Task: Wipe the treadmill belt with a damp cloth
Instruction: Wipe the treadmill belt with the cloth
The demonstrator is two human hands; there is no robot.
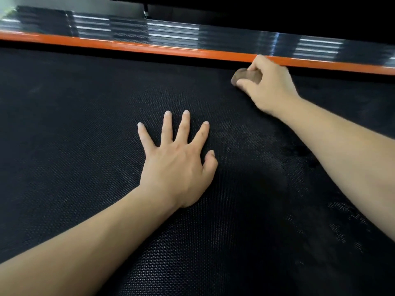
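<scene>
At far right, the right hand [267,86] grips the cloth [245,76] against the belt [85,146] beside the orange rail [149,48]. Left hand [177,159] lies flat, fingers spread. Wiping is underway; next, likely draw the cloth nearward.

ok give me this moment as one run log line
left hand: flat on belt, fingers spread | right hand: grips brown cloth at far belt edge, by orange rail

No text, brand, number or sign can be read. The treadmill belt [85,124] shows only its woven texture. White streaks on the dark side rail [171,30], toward 12 o'clock beyond the orange strip [149,47], are blurred; whether they are lettering cannot be told.
</scene>
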